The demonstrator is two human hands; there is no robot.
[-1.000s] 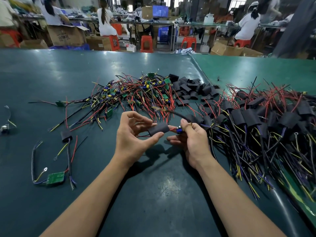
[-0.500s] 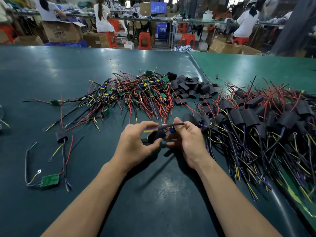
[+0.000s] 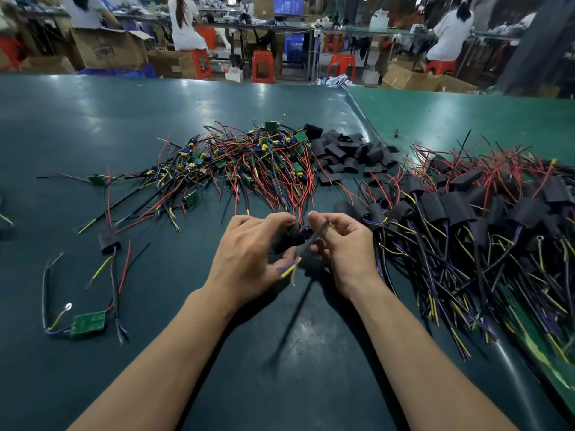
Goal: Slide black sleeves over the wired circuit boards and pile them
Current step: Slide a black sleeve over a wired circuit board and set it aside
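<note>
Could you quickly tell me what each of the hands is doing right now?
Left hand: grips the black sleeve.
Right hand: fingers curled, pinching the board's wires at the sleeve's end.

the dark green table lies open in front of the arms and along the far left. a tangle of bare wired boards and loose black sleeves blocks the middle, the sleeved pile crowds the right, and a stray board lies near left.
</note>
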